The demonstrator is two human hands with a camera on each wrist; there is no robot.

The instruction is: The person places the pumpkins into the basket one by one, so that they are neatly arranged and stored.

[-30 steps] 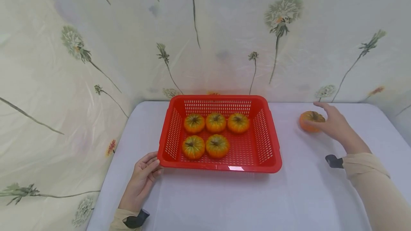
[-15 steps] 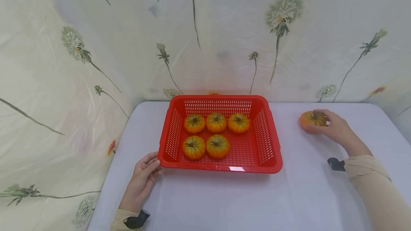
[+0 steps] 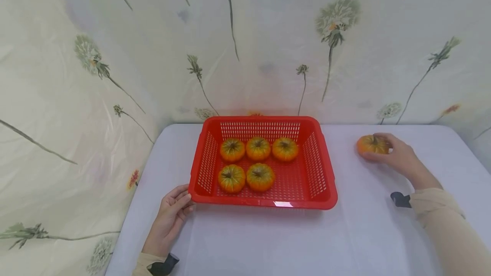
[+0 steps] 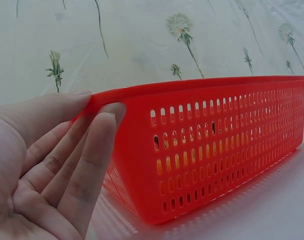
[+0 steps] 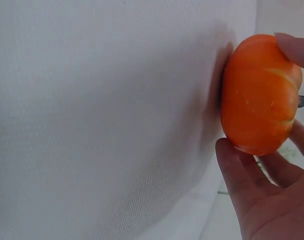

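My right hand (image 3: pixel 402 156) grips a small orange pumpkin (image 3: pixel 369 145) at the far right of the table. In the right wrist view, thumb and fingers lie on opposite sides of this pumpkin (image 5: pixel 259 100), and its dark stem points toward the palm. My left hand (image 3: pixel 168 218) pinches the near left corner of a red plastic basket (image 3: pixel 230 200). In the left wrist view its thumb lies on top of the basket's rim (image 4: pixel 142 90), with fingertips underneath. Inside the basket are several more pumpkins: three along the back, such as the middle one (image 3: pixel 258 148), and two in front (image 3: pixel 232 179) (image 3: pixel 260 177).
A white-covered table (image 3: pixel 268 242) bears everything. Behind it hangs a curtain (image 3: pixel 264 46) printed with dandelions, close to the basket's back edge. Within the basket, bare floor (image 3: pixel 289 182) shows at the front right. A dark wrist mount (image 3: pixel 400 199) juts from the right sleeve.
My right hand's raised fingers have come down round the pumpkin and now grip it. The left hand and basket have stayed put, while the head view has tilted slightly.
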